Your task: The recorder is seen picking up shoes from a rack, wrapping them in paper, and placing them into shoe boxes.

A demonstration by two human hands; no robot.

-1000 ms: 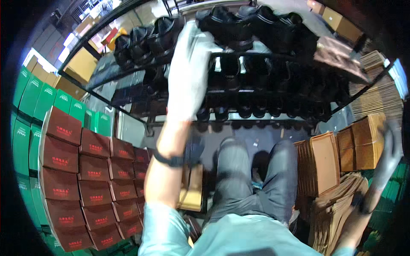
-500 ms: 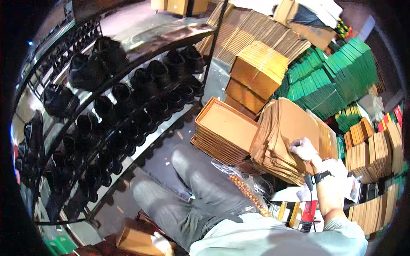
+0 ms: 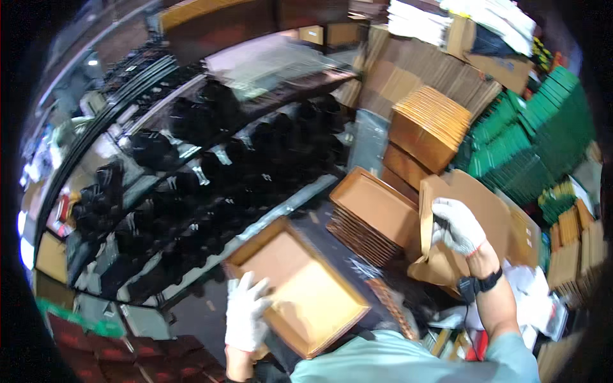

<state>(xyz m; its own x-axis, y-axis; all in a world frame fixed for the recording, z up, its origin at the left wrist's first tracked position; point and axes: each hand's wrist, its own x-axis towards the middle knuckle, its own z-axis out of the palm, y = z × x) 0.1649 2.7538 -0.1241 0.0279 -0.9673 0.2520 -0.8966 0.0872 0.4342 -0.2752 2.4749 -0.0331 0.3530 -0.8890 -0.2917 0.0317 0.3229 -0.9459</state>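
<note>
The left hand (image 3: 248, 316), in a white glove, grips the left wall of an open cardboard box (image 3: 303, 277), fingers spread over the rim, in front of the person's shirt (image 3: 408, 360). The gloved right hand (image 3: 457, 226) pinches the raised edge of brown paper (image 3: 476, 201), beside stacked cardboard trays (image 3: 377, 210). Black shoes (image 3: 151, 150) line the rack.

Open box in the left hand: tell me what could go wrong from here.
The left hand holds the open box by one side, so it may tip or slip.
The right hand has its fingers curled at the bent edge of the brown paper, which might crease or tear.
The stack of trays stands close by and could get knocked.
</note>
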